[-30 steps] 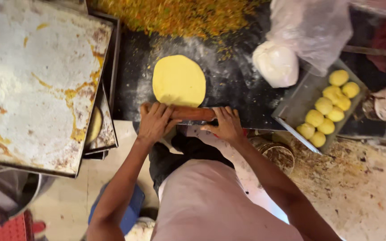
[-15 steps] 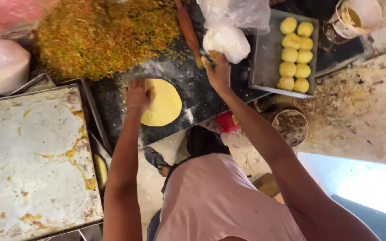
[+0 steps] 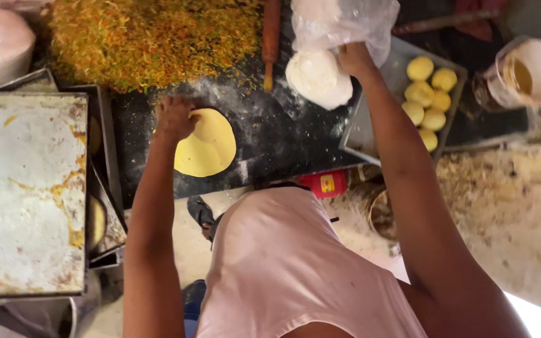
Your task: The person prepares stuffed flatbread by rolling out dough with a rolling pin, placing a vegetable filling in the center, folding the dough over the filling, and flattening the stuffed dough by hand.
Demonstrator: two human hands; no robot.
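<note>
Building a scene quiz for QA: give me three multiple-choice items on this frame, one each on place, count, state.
1. Where does the rolling pin lie?
A. beside the shredded mix
B. in the tray
C. on the floor

2. How many dough balls show in the tray?
A. two
B. six
C. twelve

3. What state is the yellow dough under the left hand in?
A. a ball
B. a flat round
C. folded

Answers: 1 A, it lies on the dark board at the heap's edge. 2 B, six yellow balls are countable. 3 B, it lies spread as a thin disc.
</note>
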